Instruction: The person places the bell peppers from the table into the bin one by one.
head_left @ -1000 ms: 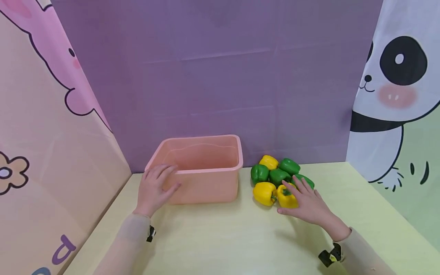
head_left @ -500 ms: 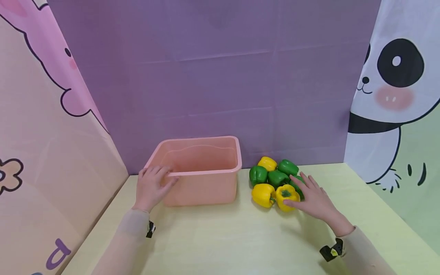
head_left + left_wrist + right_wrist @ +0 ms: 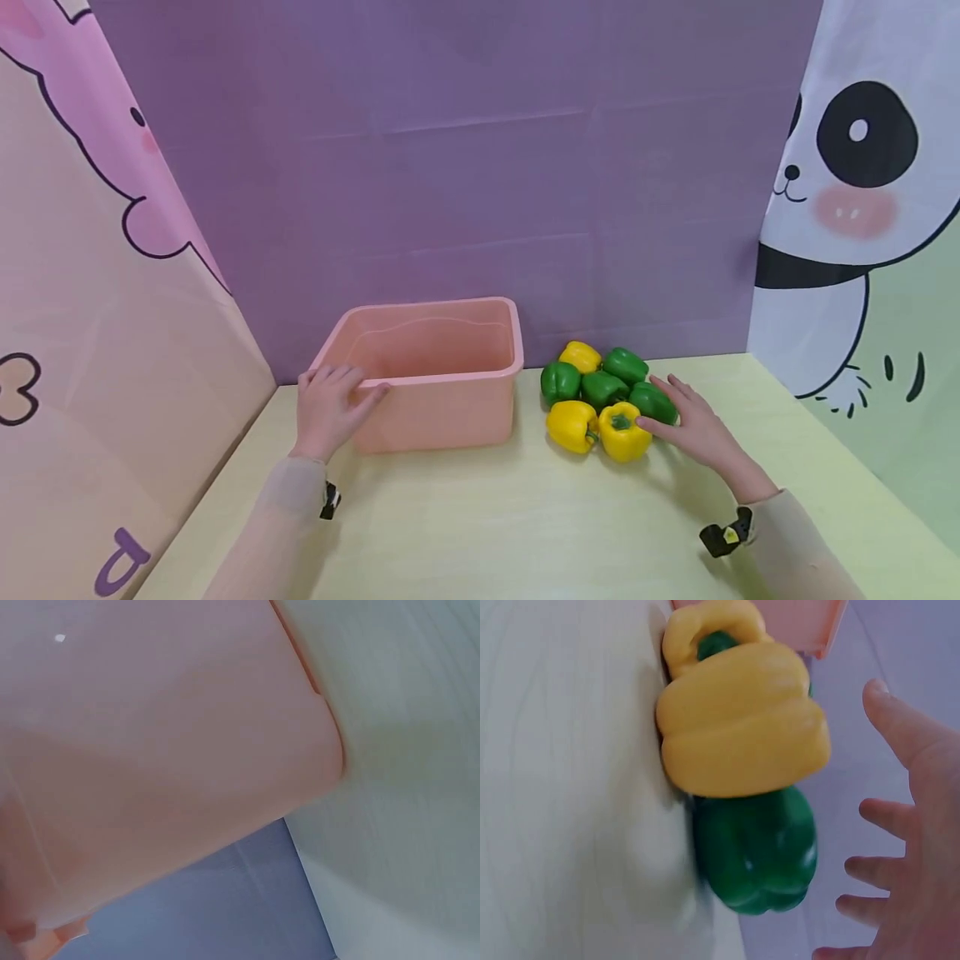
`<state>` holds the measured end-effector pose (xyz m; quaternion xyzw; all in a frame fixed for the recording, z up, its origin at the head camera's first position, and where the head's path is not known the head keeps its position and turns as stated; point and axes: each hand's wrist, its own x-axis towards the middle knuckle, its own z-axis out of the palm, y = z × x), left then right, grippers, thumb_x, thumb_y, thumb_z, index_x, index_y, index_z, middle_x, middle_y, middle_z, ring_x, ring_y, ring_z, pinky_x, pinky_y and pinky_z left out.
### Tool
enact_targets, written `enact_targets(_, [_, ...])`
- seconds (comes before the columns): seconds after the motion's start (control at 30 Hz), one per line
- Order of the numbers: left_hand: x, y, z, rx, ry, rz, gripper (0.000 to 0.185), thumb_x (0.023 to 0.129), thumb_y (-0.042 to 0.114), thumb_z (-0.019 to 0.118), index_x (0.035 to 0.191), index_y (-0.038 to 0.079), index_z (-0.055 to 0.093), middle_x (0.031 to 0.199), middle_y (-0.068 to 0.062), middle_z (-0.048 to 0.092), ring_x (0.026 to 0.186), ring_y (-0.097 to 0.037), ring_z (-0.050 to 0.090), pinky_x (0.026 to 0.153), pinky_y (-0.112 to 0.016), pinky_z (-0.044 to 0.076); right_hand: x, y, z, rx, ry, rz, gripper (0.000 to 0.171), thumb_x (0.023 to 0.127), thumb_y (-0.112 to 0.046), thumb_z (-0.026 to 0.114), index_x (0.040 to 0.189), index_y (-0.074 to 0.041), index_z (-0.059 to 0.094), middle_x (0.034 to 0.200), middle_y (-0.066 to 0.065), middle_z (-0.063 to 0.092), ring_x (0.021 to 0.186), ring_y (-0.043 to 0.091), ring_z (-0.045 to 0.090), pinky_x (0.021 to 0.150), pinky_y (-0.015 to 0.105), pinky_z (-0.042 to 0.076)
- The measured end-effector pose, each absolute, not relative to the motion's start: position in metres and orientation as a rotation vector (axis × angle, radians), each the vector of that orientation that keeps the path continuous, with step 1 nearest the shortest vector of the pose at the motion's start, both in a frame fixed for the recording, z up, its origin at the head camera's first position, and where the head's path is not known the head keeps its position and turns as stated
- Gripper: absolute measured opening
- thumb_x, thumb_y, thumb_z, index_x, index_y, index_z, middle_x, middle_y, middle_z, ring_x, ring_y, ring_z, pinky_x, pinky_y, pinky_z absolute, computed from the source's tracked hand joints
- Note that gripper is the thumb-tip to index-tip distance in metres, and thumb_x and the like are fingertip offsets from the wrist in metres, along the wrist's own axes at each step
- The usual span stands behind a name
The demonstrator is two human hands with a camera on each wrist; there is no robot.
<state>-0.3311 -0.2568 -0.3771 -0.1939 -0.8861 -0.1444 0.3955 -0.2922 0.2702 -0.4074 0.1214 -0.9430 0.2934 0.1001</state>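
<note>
In the head view a pink plastic bin (image 3: pixel 435 412) stands at the back of the table. My left hand (image 3: pixel 326 412) grips its front left rim, fingers over the edge and thumb along the front wall. To the bin's right lies a cluster of yellow and green bell peppers. My right hand (image 3: pixel 697 429), fingers spread, hovers at the right side of the cluster. Nearest to it are a yellow bell pepper (image 3: pixel 625 433) and a green bell pepper (image 3: pixel 651 403). The right wrist view shows the hand (image 3: pixel 922 847) apart from the yellow bell pepper (image 3: pixel 742 720), holding nothing.
Another yellow bell pepper (image 3: pixel 572 426) lies at the front left of the cluster, with several more behind it. A purple cloth (image 3: pixel 480 167) hangs behind the pale table (image 3: pixel 480 525). Printed panels flank both sides.
My left hand has settled from above the bin's rim onto it. My right hand has drawn back slightly to the right, off the front yellow bell pepper. The view has shifted slightly.
</note>
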Motion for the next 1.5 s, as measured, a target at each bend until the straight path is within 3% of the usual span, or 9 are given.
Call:
enact_targets(0.17, [-0.333, -0.259, -0.38, -0.504, -2.193, -0.372, 0.038, 0.081, 0.051, 0.069, 0.079, 0.014, 0.062, 0.084, -0.005, 0.066, 0.084, -0.03, 0.055, 0.078, -0.05, 0.029, -0.303, 0.276, -0.417, 0.372, -2.751, 0.975, 0.074, 0.094, -0.043, 0.06, 0.146, 0.002, 0.034, 0.149, 0.036, 0.021, 0.134, 0.056, 0.022, 0.101, 0.072, 0.023])
enact_targets(0.57, [-0.335, -0.257, -0.38, -0.457, -2.205, -0.346, 0.044, 0.081, 0.058, 0.066, 0.074, 0.016, 0.058, 0.08, -0.003, 0.064, 0.076, -0.028, 0.051, 0.077, -0.049, 0.029, -0.314, 0.28, -0.422, 0.369, -2.735, 1.038, 0.065, 0.094, -0.031, 0.063, 0.142, 0.006, 0.038, 0.145, 0.038, 0.027, 0.132, 0.056, 0.026, 0.103, 0.068, 0.023])
enact_targets(0.87, [-0.336, -0.257, -0.382, -0.472, -2.166, -0.341, 0.064, 0.085, 0.075, 0.045, 0.074, 0.014, 0.059, 0.078, -0.004, 0.064, 0.075, -0.028, 0.051, 0.074, -0.049, 0.029, -0.319, 0.278, -0.42, 0.444, -2.738, 1.028, 0.06, 0.089, -0.016, 0.068, 0.139, 0.007, 0.043, 0.143, 0.04, 0.027, 0.129, 0.059, 0.026, 0.101, 0.07, 0.024])
enact_targets(1.17, [-0.337, -0.257, -0.383, -0.488, -2.147, -0.35, 0.06, 0.085, 0.072, 0.049, 0.071, 0.014, 0.056, 0.075, -0.003, 0.062, 0.07, -0.027, 0.047, 0.073, -0.049, 0.028, -0.324, 0.274, -0.426, 0.495, -2.777, 0.987, 0.06, 0.082, -0.004, 0.07, 0.137, 0.005, 0.046, 0.141, 0.042, 0.027, 0.125, 0.062, 0.031, 0.098, 0.071, 0.029])
enact_targets(1.5, [-0.337, -0.256, -0.384, -0.502, -2.11, -0.35, 0.058, 0.084, 0.07, 0.052, 0.07, 0.014, 0.055, 0.071, -0.003, 0.06, 0.066, -0.027, 0.046, 0.072, -0.05, 0.028, -0.325, 0.274, -0.431, 0.461, -2.757, 0.977, 0.063, 0.081, -0.006, 0.072, 0.138, 0.002, 0.046, 0.139, 0.042, 0.029, 0.123, 0.062, 0.034, 0.095, 0.072, 0.031])
